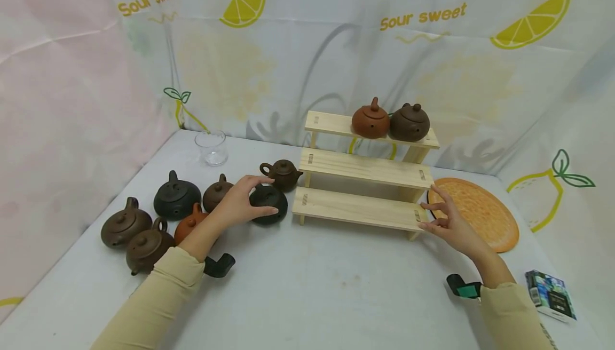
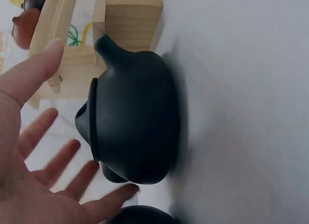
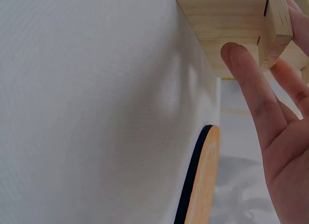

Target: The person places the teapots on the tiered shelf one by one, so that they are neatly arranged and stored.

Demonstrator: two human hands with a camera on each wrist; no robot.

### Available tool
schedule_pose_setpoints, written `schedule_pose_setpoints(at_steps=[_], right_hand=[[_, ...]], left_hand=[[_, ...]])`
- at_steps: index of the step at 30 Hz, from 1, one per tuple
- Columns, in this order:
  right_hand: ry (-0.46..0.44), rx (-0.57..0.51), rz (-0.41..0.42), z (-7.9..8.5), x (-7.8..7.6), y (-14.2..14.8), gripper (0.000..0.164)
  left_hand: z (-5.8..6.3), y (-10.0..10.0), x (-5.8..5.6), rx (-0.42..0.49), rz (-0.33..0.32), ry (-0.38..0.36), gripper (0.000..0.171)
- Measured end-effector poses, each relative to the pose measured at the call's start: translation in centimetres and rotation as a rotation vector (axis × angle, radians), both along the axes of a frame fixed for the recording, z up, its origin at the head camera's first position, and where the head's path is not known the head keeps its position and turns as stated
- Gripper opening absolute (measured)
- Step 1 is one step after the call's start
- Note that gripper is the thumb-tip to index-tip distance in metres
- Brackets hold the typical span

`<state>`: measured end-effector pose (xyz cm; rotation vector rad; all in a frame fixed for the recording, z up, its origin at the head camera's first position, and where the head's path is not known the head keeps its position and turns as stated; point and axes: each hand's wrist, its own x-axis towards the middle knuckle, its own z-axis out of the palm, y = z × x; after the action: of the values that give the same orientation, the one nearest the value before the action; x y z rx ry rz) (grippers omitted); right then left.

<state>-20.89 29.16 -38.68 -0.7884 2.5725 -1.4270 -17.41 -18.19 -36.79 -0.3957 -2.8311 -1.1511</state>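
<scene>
- Black teapot [image 1: 269, 204]: a squat, matt black clay pot with a rounded body, a flat rimmed lid and a short stubby spout, shown close in the left-wrist view [image 2: 135, 127]. It stands on the desk [image 1: 312, 286] just left of the bottom step of the wooden shelf [image 1: 365, 171].
- Left hand [image 1: 237, 203]: spread wide over the black teapot from the near left side, fingers straight and fanned. In the wrist view the fingertips [image 2: 123, 190] lie right at the pot's side, but the hand has not closed round it.
- Right hand [image 1: 447, 222]: open, fingers loosely extended, with fingertips against the right end of the wooden shelf's bottom step; the wrist view shows one finger [image 3: 251, 89] pressed to the wood. It holds nothing.
- Wooden shelf: pale pine, three steps rising toward the back. Its top step carries a red-brown teapot [image 1: 370, 119] and a dark brown teapot [image 1: 410, 122] side by side, touching or nearly so.
- Brown teapot [image 1: 282, 174]: stands just behind the black teapot, beside the shelf's middle step.
- Further left on the desk, a cluster of teapots [image 1: 154, 216] in black, brown and orange.
- Clear glass cup [image 1: 211, 147] stands behind that cluster, near the back curtain.
- Round orange mat [image 1: 480, 214] lies just right of the shelf, beyond the right hand.
- Small printed box [image 1: 551, 295] lies near the right sleeve.
</scene>
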Motion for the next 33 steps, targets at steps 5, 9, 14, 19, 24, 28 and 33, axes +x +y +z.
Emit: schedule_pose_setpoints(at_steps=[5,9,14,19,24,28,33], right_hand=[[0.001,-0.009,0.002,-0.1,0.0,0.1,0.092],[0.004,-0.019,0.007,-0.2,0.0,0.1,0.091],[0.000,-0.005,-0.003,-0.1,0.0,0.1,0.091],[-0.012,0.015,-0.013,0.0,0.0,0.0,0.092],[-0.010,0.005,-0.007,0.0,0.0,0.1,0.091],[-0.014,0.002,-0.007,0.0,0.0,0.1,0.090],[-0.020,0.001,-0.007,0.0,0.0,0.1,0.090]], left_hand=[[-0.7,0.1,0.1,-0.035,0.024,-0.090,0.068],[-1.3,0.5,0.2,-0.025,0.047,-0.089,0.070],[-1.6,1.0,0.4,-0.028,0.080,-0.065,0.074],[-2.0,1.5,0.4,-0.047,0.126,-0.059,0.078],[-1.8,1.9,0.6,-0.062,0.156,-0.068,0.079],[-1.8,2.1,0.6,-0.081,0.176,-0.072,0.079],[-2.0,2.3,0.5,-0.078,0.200,-0.075,0.077]])
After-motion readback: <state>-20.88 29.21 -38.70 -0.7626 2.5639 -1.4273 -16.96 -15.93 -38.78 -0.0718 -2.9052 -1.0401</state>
